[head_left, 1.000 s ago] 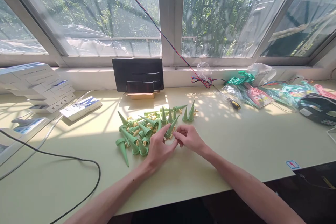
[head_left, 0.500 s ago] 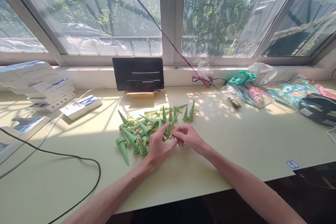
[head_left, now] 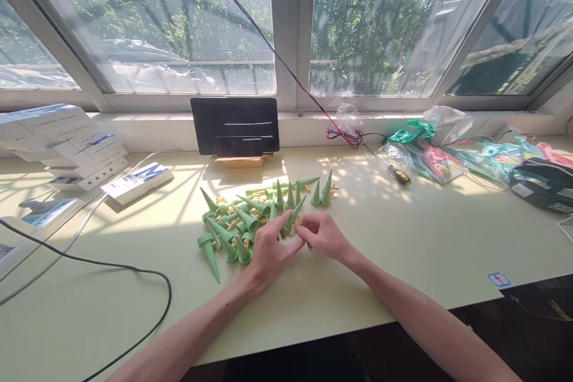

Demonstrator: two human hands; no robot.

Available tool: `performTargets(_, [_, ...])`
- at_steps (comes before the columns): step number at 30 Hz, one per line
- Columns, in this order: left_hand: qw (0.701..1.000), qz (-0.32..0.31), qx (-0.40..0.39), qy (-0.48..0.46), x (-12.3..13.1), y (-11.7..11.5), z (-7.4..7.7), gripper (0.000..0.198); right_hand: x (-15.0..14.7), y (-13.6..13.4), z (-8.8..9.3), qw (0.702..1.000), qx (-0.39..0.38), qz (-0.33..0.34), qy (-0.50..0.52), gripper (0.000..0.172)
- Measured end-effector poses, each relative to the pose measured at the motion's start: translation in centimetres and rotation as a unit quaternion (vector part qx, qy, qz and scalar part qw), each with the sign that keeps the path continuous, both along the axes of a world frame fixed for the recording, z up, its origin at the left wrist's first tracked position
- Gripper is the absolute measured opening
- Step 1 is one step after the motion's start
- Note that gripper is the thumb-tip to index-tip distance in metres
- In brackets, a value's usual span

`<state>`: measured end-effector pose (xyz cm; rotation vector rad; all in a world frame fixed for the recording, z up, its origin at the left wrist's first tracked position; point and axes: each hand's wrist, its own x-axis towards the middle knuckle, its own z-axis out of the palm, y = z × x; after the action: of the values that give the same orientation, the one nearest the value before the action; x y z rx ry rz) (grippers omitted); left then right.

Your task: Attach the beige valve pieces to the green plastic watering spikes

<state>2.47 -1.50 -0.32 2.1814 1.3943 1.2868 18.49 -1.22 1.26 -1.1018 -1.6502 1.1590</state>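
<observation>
My left hand [head_left: 274,248] is closed around a green plastic cone-shaped spike [head_left: 294,216], its point tilted up and to the right. At the wide end of that spike, the fingers of my right hand [head_left: 323,235] are pinched together. Small tan pieces show by the right fingertips, but I cannot make out what exactly the pinch holds. A pile of green spikes [head_left: 221,230] with tan fittings lies to the left of and behind my left hand. Beyond my right hand, two spikes [head_left: 326,192] stand upright on the table.
White boxes [head_left: 71,143] are stacked at the left, with a black cable [head_left: 134,270] in front. A tablet [head_left: 235,126] leans on a stand by the window. Yellow-black screwdriver [head_left: 400,175] and plastic bags [head_left: 441,161] lie at the right of the table [head_left: 430,239].
The spike in my left hand has swung slightly to the right at its tip. My right hand has shifted a little, its fingers still at the wide end.
</observation>
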Motion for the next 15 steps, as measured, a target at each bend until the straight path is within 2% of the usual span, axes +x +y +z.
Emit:
performTargets(4, [0.999, -0.017, 0.031, 0.013, -0.07, 0.06, 0.08, 0.043, 0.07, 0.03, -0.08, 0.996, 0.077, -0.022, -0.047, 0.028])
performTargets(7, [0.998, -0.027, 0.049, 0.023, -0.18, 0.12, 0.11, 0.044, 0.09, 0.02, -0.07, 0.992, 0.103, -0.026, -0.062, 0.029])
performTargets(11, [0.998, -0.032, 0.056, 0.024, -0.26, 0.15, 0.05, 0.044, 0.06, -0.05, -0.10, 0.993, 0.101, -0.023, -0.057, 0.029])
performTargets(15, [0.998, -0.029, 0.059, 0.016, -0.24, 0.21, -0.07, 0.042, 0.05, -0.06, -0.03, 0.997, 0.066, -0.018, -0.030, 0.028])
